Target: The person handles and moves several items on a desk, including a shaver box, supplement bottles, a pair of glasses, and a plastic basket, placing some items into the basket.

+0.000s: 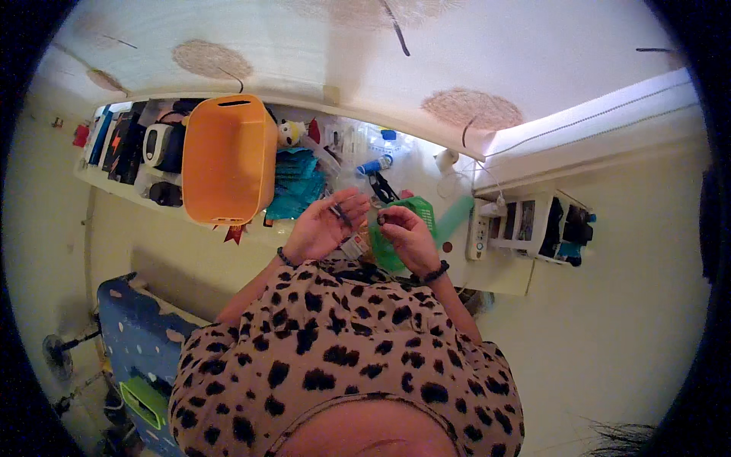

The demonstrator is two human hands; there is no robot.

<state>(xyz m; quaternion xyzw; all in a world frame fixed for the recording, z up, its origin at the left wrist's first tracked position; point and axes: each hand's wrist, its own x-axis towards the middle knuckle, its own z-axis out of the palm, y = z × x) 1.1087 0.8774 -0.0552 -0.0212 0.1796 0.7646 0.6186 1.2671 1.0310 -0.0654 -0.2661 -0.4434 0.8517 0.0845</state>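
Observation:
My left hand (326, 224) is held palm up over the near part of the desk, with a small dark slender item (341, 215) lying across its fingers. Between the thumb and forefinger of my right hand (406, 234) is a small dark piece (382, 219), too small to name. Under and behind the right hand lies a green plastic basket (425, 210). A packet with writing (355, 246) shows between my hands. Just beyond them are a black tool-like item (382, 187) and a blue and white tube (374, 165).
An orange plastic bin (228, 163) stands left of teal packets (296, 181). Farther left are boxes and a white device (157, 145). To the right lie a translucent green sheet (455, 218), a power strip (478, 231) and a white rack (534, 225). A wall borders the desk's far edge.

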